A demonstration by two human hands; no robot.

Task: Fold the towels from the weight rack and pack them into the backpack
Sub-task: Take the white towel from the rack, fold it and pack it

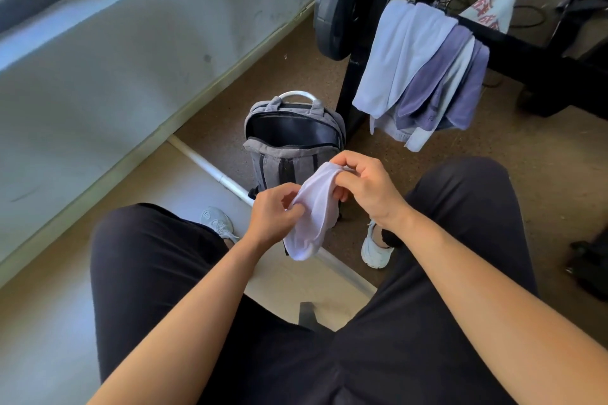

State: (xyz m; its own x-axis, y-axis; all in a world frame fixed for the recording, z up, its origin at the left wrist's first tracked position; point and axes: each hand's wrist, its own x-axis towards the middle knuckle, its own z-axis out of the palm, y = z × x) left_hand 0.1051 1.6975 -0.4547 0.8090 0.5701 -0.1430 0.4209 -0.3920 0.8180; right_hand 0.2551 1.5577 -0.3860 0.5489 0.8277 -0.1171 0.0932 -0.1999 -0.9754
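We note the weight rack (pixel 526 49) at upper right, its remaining towels (pixel 424 72) draped over the bar. The backpack (pixel 292 148) stands unzipped at centre — ready, we judge, for packing. Just below it, left hand (pixel 273 210) and right hand (pixel 365 187) both pinch one pale towel (pixel 312 210), bunched between them — mid-fold.

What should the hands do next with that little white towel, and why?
Probably pull it out flat between them, ready to fold. The white towel hangs bunched and crumpled, pinched by the left hand and right hand. The backpack stands open just beyond, so packing can follow.
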